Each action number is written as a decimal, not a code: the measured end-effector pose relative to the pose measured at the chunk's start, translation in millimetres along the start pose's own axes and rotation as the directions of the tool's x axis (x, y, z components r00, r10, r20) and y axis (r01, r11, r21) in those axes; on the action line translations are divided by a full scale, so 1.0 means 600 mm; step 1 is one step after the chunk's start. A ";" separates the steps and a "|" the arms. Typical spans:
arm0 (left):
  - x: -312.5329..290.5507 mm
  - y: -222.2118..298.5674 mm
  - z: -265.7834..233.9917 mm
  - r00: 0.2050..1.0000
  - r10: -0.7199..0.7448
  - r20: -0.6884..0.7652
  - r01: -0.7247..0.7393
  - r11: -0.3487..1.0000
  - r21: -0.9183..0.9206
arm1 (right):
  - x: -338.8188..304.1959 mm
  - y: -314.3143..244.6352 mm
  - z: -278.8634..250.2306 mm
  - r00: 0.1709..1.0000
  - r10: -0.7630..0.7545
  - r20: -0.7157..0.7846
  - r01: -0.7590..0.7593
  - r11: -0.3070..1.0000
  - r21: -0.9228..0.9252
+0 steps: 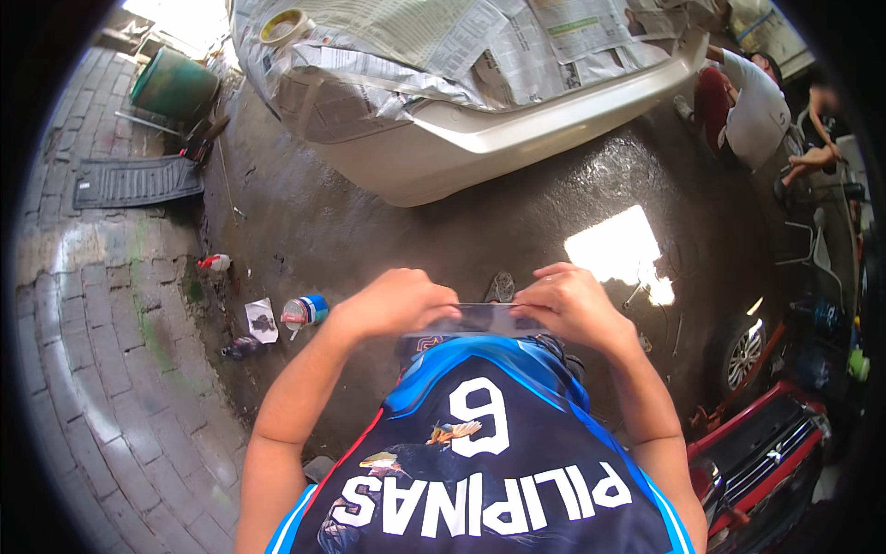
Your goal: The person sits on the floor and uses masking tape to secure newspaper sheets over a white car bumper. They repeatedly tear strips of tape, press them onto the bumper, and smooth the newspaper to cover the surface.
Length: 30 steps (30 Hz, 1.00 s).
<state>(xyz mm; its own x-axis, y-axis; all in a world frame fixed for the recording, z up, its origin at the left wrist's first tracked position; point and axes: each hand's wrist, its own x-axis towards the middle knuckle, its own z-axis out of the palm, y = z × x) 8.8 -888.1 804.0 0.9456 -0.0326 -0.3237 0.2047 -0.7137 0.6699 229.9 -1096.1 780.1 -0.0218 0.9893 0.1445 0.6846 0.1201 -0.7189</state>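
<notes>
At the centre of the frame, the person's 2 hands stretch 1 clear sheet point(486, 319) in front of the dark jersey point(544, 443). The left hand point(404, 301) pinches its left end; the right hand point(574, 303) pinches its right end. Left of them, 1 blue-and-white can point(312, 309) lies on the wet floor point(369, 245). Across the top of the frame, newspaper point(517, 55) covers part of a pale car body point(397, 166), with 1 tape roll point(286, 28) at upper left.

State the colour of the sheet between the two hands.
The sheet looks see-through, without evident colour: head view.
</notes>
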 end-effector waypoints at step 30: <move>0.259 -0.321 0.041 0.897 0.267 -0.352 -0.037 0.839 0.544 | 0.208 0.532 0.209 0.967 -0.226 -0.117 0.210 0.968 -0.136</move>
<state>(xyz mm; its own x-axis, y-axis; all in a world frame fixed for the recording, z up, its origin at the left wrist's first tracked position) 110.3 -772.9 608.4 0.9920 0.0261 0.1239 -0.0006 -0.9776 0.2105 354.2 -923.8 483.5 -0.0909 0.9198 0.3818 0.7575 0.3127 -0.5731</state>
